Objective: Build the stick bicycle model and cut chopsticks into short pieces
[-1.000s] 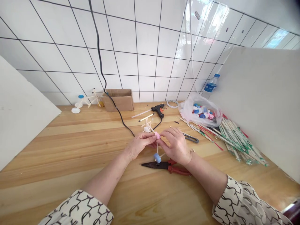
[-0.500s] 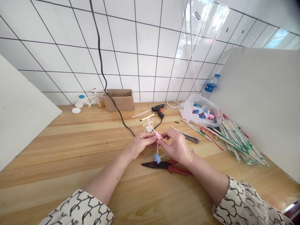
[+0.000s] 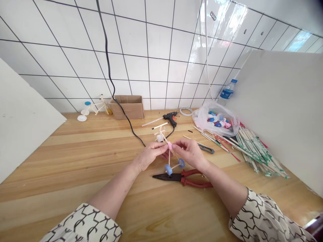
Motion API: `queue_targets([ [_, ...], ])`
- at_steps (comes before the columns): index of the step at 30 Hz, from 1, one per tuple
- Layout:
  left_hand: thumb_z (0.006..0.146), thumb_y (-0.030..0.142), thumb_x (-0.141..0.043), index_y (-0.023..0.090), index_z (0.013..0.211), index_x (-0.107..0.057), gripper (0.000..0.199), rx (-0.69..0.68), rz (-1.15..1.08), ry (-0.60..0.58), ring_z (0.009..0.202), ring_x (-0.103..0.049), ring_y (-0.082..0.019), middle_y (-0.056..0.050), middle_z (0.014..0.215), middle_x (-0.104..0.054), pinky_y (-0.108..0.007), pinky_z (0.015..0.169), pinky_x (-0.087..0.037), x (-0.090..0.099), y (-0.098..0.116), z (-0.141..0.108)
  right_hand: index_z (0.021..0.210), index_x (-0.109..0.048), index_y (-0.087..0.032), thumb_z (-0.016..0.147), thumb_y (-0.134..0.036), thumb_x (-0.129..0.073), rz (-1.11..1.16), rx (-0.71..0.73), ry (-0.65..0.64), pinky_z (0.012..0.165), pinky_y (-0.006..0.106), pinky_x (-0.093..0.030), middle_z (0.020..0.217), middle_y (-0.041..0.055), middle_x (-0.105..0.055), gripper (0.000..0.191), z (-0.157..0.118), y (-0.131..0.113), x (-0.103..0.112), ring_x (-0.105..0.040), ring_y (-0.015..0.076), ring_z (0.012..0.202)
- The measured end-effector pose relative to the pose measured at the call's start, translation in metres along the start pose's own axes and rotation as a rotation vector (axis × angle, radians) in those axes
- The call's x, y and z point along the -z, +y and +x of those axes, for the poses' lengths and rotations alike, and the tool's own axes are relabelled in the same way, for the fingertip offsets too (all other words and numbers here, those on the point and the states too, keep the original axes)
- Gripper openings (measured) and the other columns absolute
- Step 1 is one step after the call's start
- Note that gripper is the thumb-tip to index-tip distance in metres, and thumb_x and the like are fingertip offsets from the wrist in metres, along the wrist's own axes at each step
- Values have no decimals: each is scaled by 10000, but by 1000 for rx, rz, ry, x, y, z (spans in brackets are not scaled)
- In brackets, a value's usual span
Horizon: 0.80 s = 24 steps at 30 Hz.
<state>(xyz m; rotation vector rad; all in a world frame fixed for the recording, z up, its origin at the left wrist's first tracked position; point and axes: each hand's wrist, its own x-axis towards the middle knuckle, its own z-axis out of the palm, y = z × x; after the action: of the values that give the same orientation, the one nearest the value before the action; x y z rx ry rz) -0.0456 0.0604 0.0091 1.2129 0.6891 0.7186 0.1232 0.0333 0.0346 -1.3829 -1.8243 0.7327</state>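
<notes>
Pink and small, the cap on our stick frame sat beyond the pliers, pinched by our left hand and right hand. Our right hand had just shifted, uncovering a second blue wheel; likely we were adjusting our hold.

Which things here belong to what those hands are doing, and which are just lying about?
Likely part of the job:
pink plastic piece, pinched by the left hand, right hand against it
pale wooden stick frame with blue discs
black glue gun
red-handled metal pliers

Seemingly just lying about:
brown rectangular cardboard box
blue-labelled clear plastic bottle
</notes>
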Motion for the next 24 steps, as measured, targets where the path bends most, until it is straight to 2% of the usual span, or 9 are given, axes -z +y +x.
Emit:
queue_targets([
  [3,764,378,-604,140,907,-699,294,-2,-38,10,702,-609,-175,-64,744,-687,-292,675,-472,1,-3,0,665,-625,-132,753,-354,-557,133,-119,1,506,230,-353,562,-9,-575,248,5,3,2,-485,111,529],
  [10,699,383,-669,141,853,-709,290,-16,-105,81,629,-595,-150,-52,690,-676,-267,616,-472,-3,-6,2,696,-614,-126,725,-350,-598,212,-175,5,502,219,-377,601,-1,-598,227,7,6,1,-501,102,531],
  [18,656,346,-714,149,767,-720,226,-50,-146,184,587,-572,-118,-30,656,-665,-244,613,-475,-12,-7,3,710,-611,-135,729,-363,-631,220,-128,15,479,213,-385,621,26,-641,230,2,-8,-2,-532,108,531],
  [24,639,337,-732,146,789,-721,243,-80,-152,175,610,-584,-125,-37,687,-670,-259,636,-492,-12,-9,2,681,-602,-133,725,-328,-640,220,-127,36,473,214,-380,587,15,-611,203,2,-11,-1,-522,103,516],
])
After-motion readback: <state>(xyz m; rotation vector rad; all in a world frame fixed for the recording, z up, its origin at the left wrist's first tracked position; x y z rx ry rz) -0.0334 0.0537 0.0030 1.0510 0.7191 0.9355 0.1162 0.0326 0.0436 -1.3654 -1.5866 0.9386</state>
